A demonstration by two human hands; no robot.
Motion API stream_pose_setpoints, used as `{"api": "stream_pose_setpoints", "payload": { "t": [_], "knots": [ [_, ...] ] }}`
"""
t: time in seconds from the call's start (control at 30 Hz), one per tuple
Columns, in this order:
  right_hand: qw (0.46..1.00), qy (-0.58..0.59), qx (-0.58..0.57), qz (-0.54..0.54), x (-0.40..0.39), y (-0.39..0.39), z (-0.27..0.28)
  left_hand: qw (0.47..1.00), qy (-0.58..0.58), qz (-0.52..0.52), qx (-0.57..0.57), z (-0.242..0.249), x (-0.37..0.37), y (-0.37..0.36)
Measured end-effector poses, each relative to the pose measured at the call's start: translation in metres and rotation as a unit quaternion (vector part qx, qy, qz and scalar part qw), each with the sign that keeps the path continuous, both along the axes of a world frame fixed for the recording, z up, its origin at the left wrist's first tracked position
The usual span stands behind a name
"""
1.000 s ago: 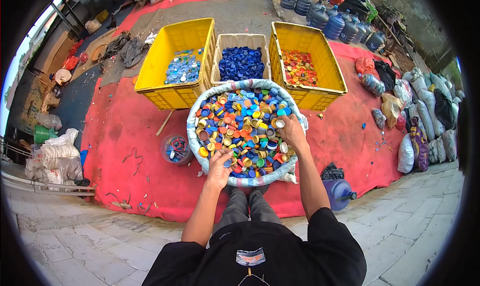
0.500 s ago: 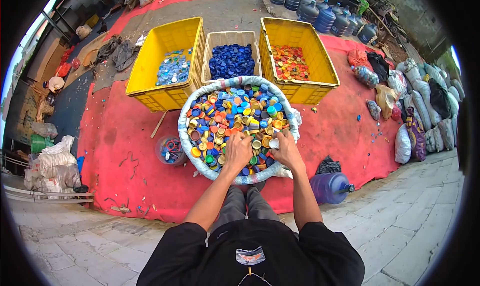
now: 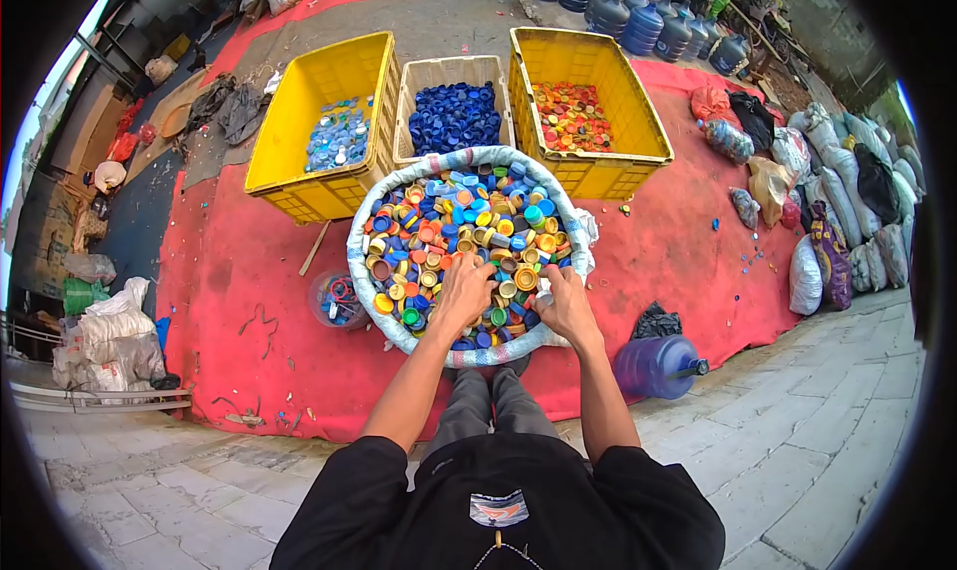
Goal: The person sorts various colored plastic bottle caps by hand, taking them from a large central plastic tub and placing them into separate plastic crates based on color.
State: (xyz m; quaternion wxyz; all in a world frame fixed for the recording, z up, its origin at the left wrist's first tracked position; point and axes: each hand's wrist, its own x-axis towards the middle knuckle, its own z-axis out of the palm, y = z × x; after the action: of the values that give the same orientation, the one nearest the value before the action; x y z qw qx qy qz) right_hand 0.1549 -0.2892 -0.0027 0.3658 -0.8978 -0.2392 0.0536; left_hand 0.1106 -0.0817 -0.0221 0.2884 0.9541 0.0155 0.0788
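Observation:
A round basket (image 3: pixel 360 281) with a cloth-wrapped rim stands before me, heaped with mixed plastic bottle caps (image 3: pixel 429 233) in blue, orange, yellow, green and gold. My left hand (image 3: pixel 467 291) rests on the heap near its middle, fingers curled inward; whatever they pinch is hidden. At the right side of the heap, my right hand (image 3: pixel 568 306) is closed on a white cap (image 3: pixel 543 298), partly covered by the fingers. Gold caps (image 3: pixel 525 278) lie between the two hands.
Beyond the basket stand a yellow crate (image 3: pixel 274 166) of light-blue caps, a white crate (image 3: pixel 404 122) of dark-blue caps and another yellow crate (image 3: pixel 608 176) of red-orange caps. A clear tub (image 3: pixel 339 301) sits left, a large water jug (image 3: pixel 658 367) lies right. Sacks (image 3: pixel 847 201) line the right.
The view has shifted slightly, so basket and crates appear a little up and left. My right hand has drawn slightly toward me with the white cap. My left hand stays at the heap.

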Motion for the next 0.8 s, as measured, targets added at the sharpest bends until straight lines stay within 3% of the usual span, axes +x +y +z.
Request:
{"api": "stream_pose_setpoints", "payload": {
  "t": [0.27, 0.57, 0.8],
  "knots": [
    [0.997, -0.044, 0.052, -0.035, -0.002, 0.013, -0.007, 0.998, -0.010, 0.019, -0.061, -0.002, -0.006, 0.005],
    [0.997, -0.047, 0.048, -0.025, -0.013, 0.029, -0.011, 0.998, 0.034, -0.023, -0.038, 0.000, -0.009, 0.001],
    [0.996, -0.044, 0.074, -0.024, -0.012, 0.026, -0.020, 0.999, 0.032, 0.035, -0.011, 0.003, -0.003, -0.011]
  ]
}}
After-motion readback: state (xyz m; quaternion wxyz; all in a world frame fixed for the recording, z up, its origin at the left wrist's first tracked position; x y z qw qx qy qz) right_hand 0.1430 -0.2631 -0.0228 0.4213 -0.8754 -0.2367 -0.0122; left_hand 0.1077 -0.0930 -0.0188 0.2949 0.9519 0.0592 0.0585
